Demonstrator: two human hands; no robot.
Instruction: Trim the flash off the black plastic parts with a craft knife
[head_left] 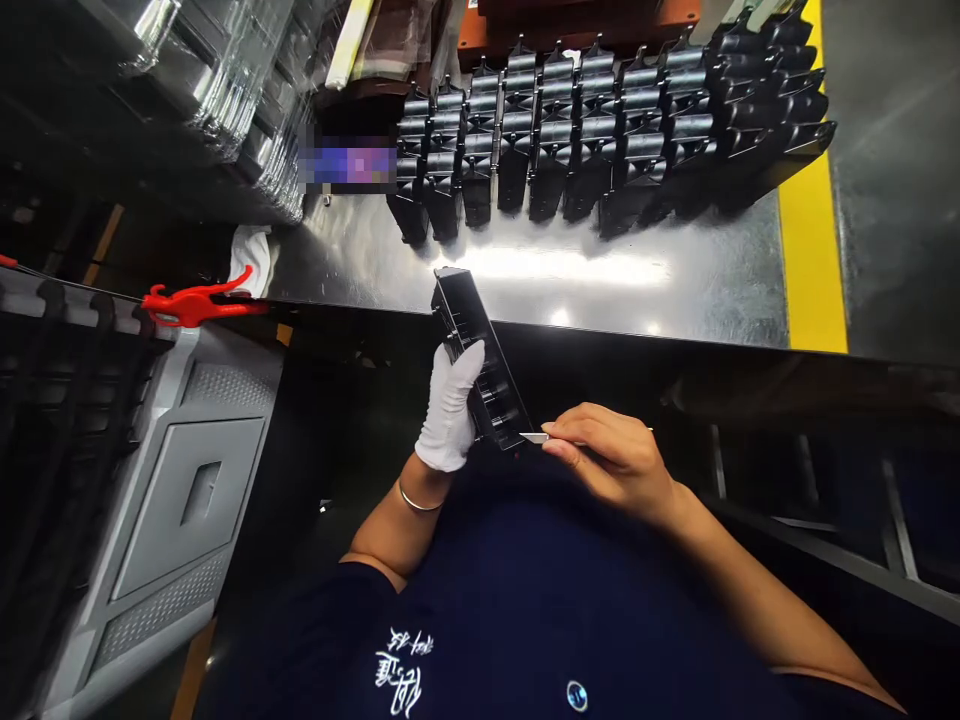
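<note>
Here, the left grip (452, 385), clad in a white glove (445, 432), is closed around the side of a long black part (491, 348), its thumb lying along the rim. The part is held in the air in front of the body, near the front edge of the metal surface (337, 255), tilted so that its upper end leans to the left and its ribbed, hollow side shows. The right grip (611, 450) is bare, thumb and forefinger pinching a small pale blade (534, 438) whose tip points left at the part's lower end; whether the edge touches the plastic I cannot tell. A thin bangle (418, 500) circles the left wrist, and the dark blue shirt (540, 590) bears white lettering on the chest. Beyond the hands, a row of similar black parts (555, 135) stands packed side by side on the surface, with a reddish-brown box (581, 22) behind it and a yellow stripe (814, 250) running past its right end. To the left, stacked things in clear wrapping (225, 105) sit at the back; nearer, a red air gun (196, 304) lies beside a white cloth (253, 255), just above a grey plastic case (187, 500).
</note>
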